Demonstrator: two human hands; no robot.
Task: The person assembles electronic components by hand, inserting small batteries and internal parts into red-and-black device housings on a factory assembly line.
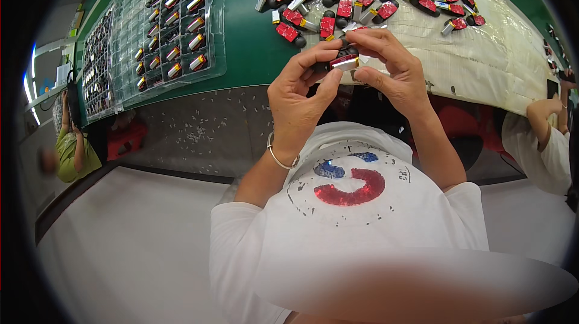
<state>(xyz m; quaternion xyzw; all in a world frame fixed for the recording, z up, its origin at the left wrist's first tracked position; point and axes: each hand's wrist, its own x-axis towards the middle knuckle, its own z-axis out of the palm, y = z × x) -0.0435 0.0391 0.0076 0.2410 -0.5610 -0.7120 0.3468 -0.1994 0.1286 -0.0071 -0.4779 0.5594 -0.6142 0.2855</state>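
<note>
Above the table's front edge, my left hand [304,85] pinches a small black device [345,63] between thumb and fingers. The device has a red circuit board and a silver battery cell with a yellow end. My right hand [395,70] curls round its other side, fingertips at the far black part and thumb beside the battery's right end. Fingers hide part of the device. Just beyond my hands lies a loose pile of similar devices [344,8], black shells with red boards and silver cells, on a whitish plastic-covered sheet [482,61].
A clear compartment tray [216,52] partly filled with such devices lies left on the green table [247,61], with another filled tray [98,64] beyond it. Red stools [128,138] stand under the table. Other people sit at far left [78,154] and right [546,137]. White scraps litter the floor.
</note>
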